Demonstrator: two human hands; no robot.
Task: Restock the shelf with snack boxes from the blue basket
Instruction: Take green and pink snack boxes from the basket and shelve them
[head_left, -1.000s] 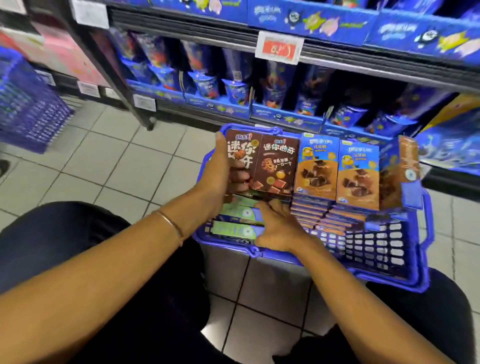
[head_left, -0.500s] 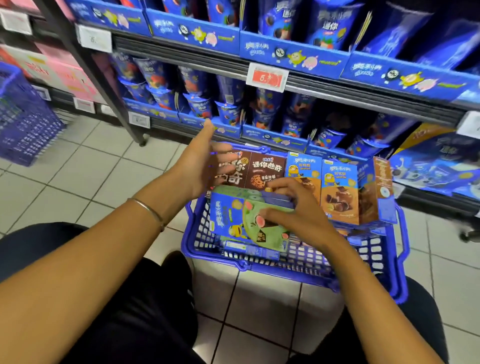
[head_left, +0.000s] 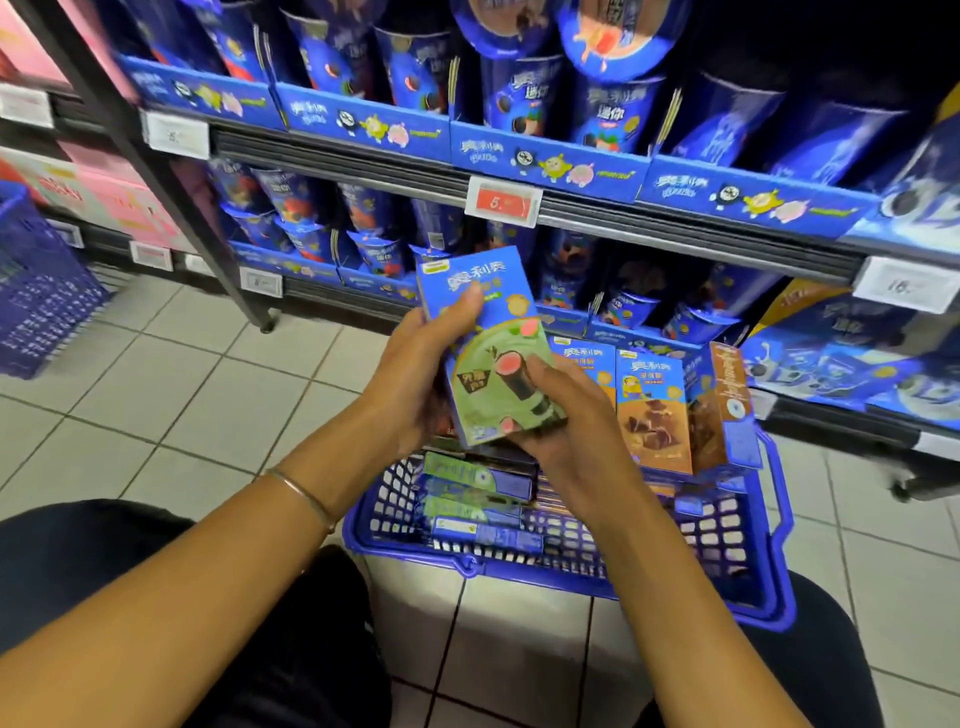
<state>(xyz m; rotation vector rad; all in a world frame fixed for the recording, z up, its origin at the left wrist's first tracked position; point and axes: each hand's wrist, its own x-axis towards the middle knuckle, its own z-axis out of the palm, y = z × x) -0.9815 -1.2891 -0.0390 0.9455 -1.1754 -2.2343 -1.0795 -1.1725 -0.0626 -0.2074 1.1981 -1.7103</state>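
I hold a green and blue box (head_left: 493, 364) up in front of me, above the basket (head_left: 519, 571) and short of the shelf (head_left: 649, 218). My left hand (head_left: 415, 384) grips its left edge, thumb pressed on the printed front near the top and fingers curled behind. My right hand (head_left: 566, 415) cups the lower right corner, thumb laid across the front. Whether a second box sits behind it in my grip I cannot tell.

The basket is blue plastic with open mesh walls and stands on the floor between my knees. Along its far side are upright boxes (head_left: 654, 410) with blue tops and brown pictures, side by side. The one at the right end is turned so that its narrow side faces me. At the near left lie flat boxes (head_left: 467, 493), green and blue, stacked with their edges toward me.

The shelf runs across the view in two tiers, both packed with blue tubs (head_left: 613, 104) in blue cardboard trays. A red price tag (head_left: 503, 201) hangs on the upper rail just above my box, with white tags further along. A dark post (head_left: 171, 171) slants down to the floor at the left. Beyond it are pink cartons (head_left: 104, 202).

The floor (head_left: 171, 405) is pale square tile with dark joints. A second basket (head_left: 36, 296), also blue, sits at the far left edge. A thin bangle (head_left: 301, 493) circles my left wrist, and my dark trousers (head_left: 104, 571) fill the bottom corners
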